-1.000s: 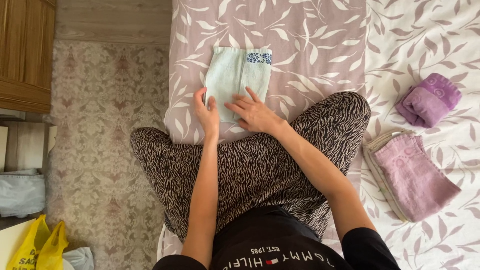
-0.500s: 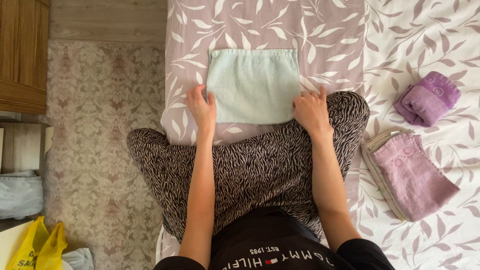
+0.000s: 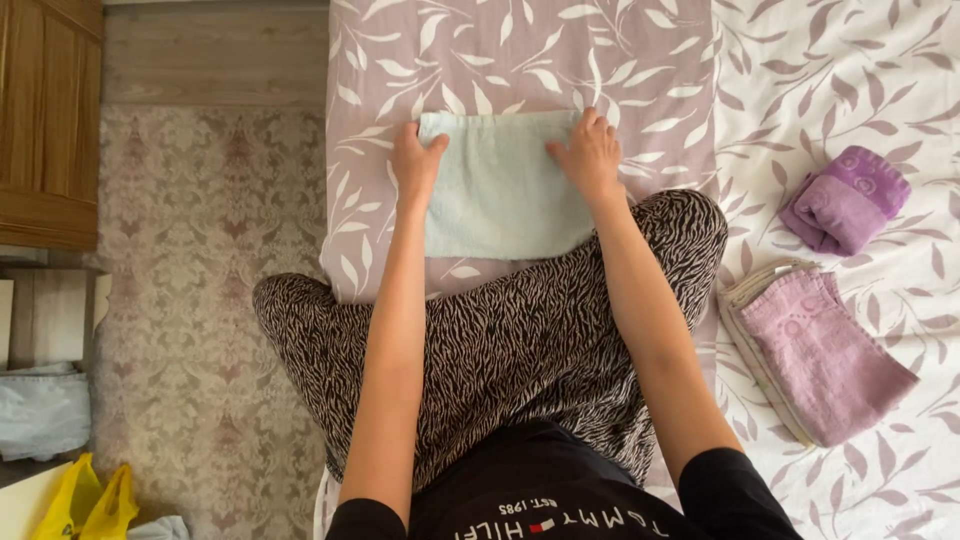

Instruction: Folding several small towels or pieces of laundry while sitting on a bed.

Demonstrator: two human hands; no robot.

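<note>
A pale green towel [image 3: 500, 190] lies flat on the bed [image 3: 520, 60], near its left edge, just in front of the person's knees. The left hand [image 3: 415, 165] rests on the towel's top left corner, with the fingers curled over the edge. The right hand [image 3: 590, 155] lies on the top right corner, fingers bent and pressing down. I cannot tell if either hand is pinching the cloth. Over toward the right side of the bed sits a rolled purple towel [image 3: 845, 200]. Near it, closer to the person, lies a small stack of folded towels [image 3: 815, 355] with a pink one on top.
</note>
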